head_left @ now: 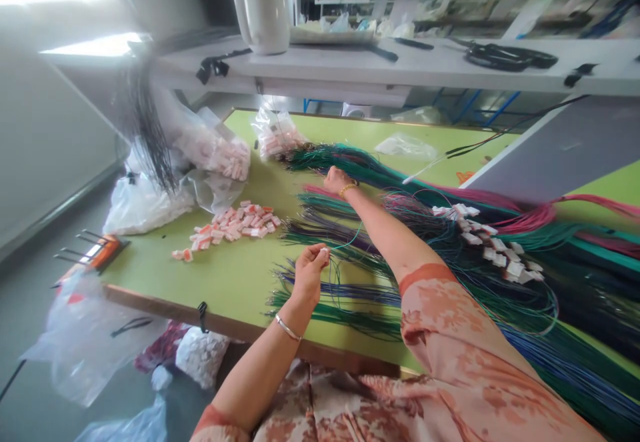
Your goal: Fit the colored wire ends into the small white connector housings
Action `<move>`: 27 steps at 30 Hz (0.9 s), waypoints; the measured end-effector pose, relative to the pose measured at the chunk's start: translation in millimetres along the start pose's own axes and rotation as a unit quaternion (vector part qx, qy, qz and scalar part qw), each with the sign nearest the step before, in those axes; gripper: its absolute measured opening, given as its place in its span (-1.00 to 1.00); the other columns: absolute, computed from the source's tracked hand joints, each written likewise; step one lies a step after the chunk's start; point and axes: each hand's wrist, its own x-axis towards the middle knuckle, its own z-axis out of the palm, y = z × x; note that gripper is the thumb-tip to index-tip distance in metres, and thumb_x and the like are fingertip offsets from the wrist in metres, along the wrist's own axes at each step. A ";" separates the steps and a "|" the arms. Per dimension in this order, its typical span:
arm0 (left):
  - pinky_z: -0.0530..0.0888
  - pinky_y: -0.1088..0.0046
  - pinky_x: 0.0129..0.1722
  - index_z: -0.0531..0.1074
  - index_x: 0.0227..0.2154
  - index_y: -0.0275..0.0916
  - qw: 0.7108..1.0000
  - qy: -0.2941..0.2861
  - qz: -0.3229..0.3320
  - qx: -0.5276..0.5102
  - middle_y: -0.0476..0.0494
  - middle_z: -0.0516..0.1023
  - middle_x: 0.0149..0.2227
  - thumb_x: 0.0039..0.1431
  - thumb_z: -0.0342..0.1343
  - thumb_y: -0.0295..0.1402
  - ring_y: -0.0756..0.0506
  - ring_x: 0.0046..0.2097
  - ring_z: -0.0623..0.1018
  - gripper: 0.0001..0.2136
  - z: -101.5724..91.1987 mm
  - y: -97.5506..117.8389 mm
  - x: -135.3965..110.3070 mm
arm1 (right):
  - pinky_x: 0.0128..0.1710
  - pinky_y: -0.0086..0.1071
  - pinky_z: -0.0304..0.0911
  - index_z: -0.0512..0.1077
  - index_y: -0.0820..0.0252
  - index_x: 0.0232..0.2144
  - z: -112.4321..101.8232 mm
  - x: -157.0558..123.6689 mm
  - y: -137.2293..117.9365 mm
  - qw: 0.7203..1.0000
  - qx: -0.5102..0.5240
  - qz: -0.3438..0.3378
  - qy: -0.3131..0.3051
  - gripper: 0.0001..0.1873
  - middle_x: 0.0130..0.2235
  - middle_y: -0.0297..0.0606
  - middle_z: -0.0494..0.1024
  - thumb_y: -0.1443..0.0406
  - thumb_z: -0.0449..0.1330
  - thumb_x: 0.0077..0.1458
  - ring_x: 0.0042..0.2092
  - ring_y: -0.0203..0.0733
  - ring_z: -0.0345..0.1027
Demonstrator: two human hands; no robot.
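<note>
The left hand hangs above the green table, near its front edge, thumb and fingertips pinched shut on a small white connector. A thin green wire curves away from the connector to the right. The right hand reaches farther out and rests on the teal wires; I cannot tell whether its fingers grip them (they are turned away from view). To the left lie a pile of pink-and-white connectors and plastic bags.
</note>
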 end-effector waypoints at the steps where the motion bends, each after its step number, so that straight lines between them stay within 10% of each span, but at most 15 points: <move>1: 0.30 0.48 -0.33 0.49 -0.36 -0.30 1.000 0.001 -0.001 0.000 -0.07 0.53 -0.43 -0.16 0.39 -0.29 0.07 -0.43 0.41 -0.70 0.1 0.1 0.0 | -0.13 -0.27 0.25 0.41 0.42 -0.17 -1.9 -1.3 0.5 1.000 0.010 -0.004 0.019 -0.77 -0.18 0.19 0.54 0.38 0.08 0.14 -0.18 -0.03 0.43; 14: 0.32 0.48 -0.32 0.49 -0.38 -0.30 0.999 0.006 -0.007 -0.034 -0.07 0.55 -0.42 -0.21 0.41 -0.31 0.09 -0.44 0.41 -0.69 0.7 2.2 1.3 | -0.33 -0.46 0.19 0.46 0.29 -0.43 -10.3 -33.3 -47.5 0.955 0.225 -0.190 0.030 -0.83 -0.42 -0.27 0.53 0.30 0.10 0.00 -0.40 -0.32 0.29; 27: 0.37 0.53 -0.27 0.47 -0.39 -0.27 0.993 -0.010 -0.012 -0.114 0.01 0.52 -0.43 -0.17 0.40 -0.43 0.10 -0.41 0.45 -0.75 0.3 3.2 13.5 | -0.42 -0.46 0.16 0.42 0.25 -0.45 -25.1 -171.5 -12.2 0.928 0.271 -0.255 -0.033 -0.86 -0.44 -0.30 0.46 0.26 0.17 -0.03 -0.45 -0.34 0.23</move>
